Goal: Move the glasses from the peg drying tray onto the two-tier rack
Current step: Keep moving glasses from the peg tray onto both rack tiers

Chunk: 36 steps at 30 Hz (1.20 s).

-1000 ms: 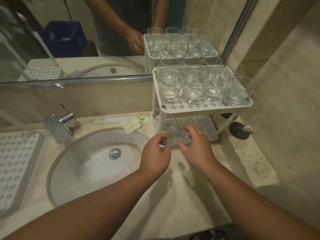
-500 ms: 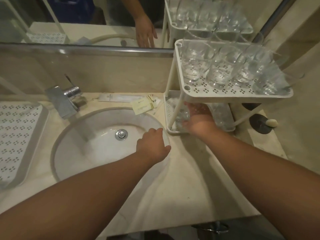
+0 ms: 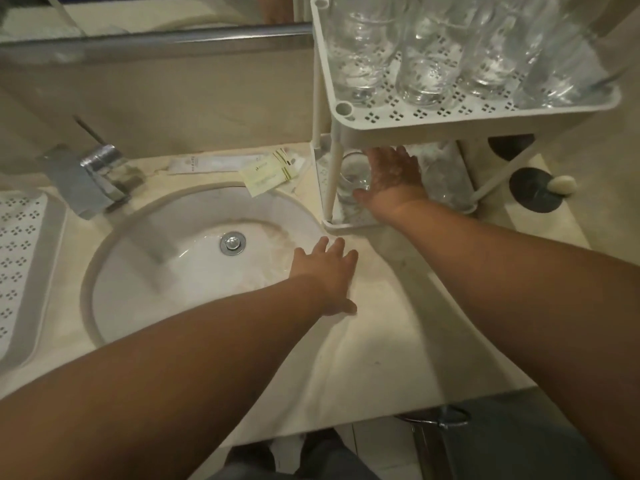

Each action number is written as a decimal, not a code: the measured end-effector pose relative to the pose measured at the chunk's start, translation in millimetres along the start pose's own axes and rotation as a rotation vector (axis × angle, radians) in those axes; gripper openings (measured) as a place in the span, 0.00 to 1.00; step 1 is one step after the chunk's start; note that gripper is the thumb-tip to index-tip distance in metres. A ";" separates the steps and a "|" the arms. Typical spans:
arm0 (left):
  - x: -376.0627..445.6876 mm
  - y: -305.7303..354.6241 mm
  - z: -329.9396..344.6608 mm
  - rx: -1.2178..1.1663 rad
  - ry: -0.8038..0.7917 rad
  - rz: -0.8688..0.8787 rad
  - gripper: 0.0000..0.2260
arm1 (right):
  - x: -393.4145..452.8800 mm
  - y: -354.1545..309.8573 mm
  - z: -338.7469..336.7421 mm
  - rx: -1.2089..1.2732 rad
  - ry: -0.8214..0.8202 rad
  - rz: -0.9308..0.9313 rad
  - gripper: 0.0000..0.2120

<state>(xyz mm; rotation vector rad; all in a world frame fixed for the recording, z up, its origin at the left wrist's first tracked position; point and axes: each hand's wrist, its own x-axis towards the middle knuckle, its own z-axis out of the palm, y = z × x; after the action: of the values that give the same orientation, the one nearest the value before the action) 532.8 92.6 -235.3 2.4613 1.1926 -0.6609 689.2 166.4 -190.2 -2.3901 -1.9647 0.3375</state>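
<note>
While left hand [image 3: 325, 271] has opened, right hand [image 3: 393, 174] still holds glass [image 3: 353, 176]

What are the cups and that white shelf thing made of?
The cups look like clear, shiny glass: you see straight through them and they catch highlights. The two-tier rack seems to be matte white plastic, with moulded clover-shaped holes and round pole sockets.

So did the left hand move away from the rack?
Yes. The left hand pulled back from the rack and now rests by the sink rim.

Dim warm light, soft motion blur, wide-angle bending at edges.
</note>
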 end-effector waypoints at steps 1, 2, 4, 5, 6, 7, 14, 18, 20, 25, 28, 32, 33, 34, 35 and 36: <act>1.2 1.2 -1.1 0.010 0.006 0.000 0.42 | 1.2 3.3 0.6 0.014 0.003 -0.003 0.32; 2.8 2.3 -2.5 0.021 0.011 0.000 0.41 | 2.4 6.3 0.9 0.035 0.005 -0.006 0.33; 5.7 5.6 -5.8 0.056 0.032 0.002 0.37 | 4.6 11.3 0.9 0.089 0.001 -0.007 0.35; 7.2 8.1 -8.0 0.095 0.044 0.004 0.35 | 5.9 13.6 1.0 0.116 -0.006 -0.006 0.36; 8.6 10.7 -10.3 0.146 0.054 0.011 0.32 | 6.5 15.5 1.0 0.139 -0.014 -0.008 0.37; 10.3 12.6 -12.6 0.192 0.060 0.023 0.31 | 6.7 17.1 1.5 0.158 -0.017 -0.011 0.38; 9.1 13.5 -18.0 0.150 0.019 0.046 0.31 | 10.2 20.3 5.7 0.120 -0.014 -0.084 0.39; 13.0 10.1 -30.4 0.237 -0.003 0.105 0.33 | 13.6 18.4 4.7 0.141 0.025 -0.096 0.35; 15.0 8.5 -33.8 0.279 -0.021 0.124 0.34 | 16.2 17.4 4.8 0.133 0.025 -0.111 0.35; 21.5 10.5 -28.9 0.319 -0.013 0.140 0.37 | 23.2 17.1 6.4 0.110 0.037 -0.136 0.32; 25.6 9.3 -24.8 0.304 0.000 0.146 0.37 | 29.4 16.6 6.8 0.087 0.053 -0.160 0.32; 25.7 1.2 -16.6 0.280 0.027 0.157 0.34 | 39.2 15.8 11.3 0.079 0.087 -0.156 0.31; 25.3 -0.7 -14.5 0.275 0.036 0.154 0.32 | 41.6 15.2 13.0 0.088 0.107 -0.142 0.30; 25.0 -1.9 -12.7 0.268 0.044 0.152 0.32 | 43.5 14.7 14.7 0.102 0.124 -0.125 0.28; 25.4 -2.2 -10.9 0.262 0.051 0.152 0.31 | 45.3 14.5 16.5 0.117 0.138 -0.111 0.27; 26.3 -2.5 -9.1 0.261 0.058 0.156 0.31 | 47.3 14.3 18.2 0.126 0.151 -0.102 0.26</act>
<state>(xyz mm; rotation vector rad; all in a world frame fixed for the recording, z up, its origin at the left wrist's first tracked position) 547.5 115.5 -242.0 2.7722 0.9742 -0.7463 708.1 207.4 -217.3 -2.1623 -1.9285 0.2609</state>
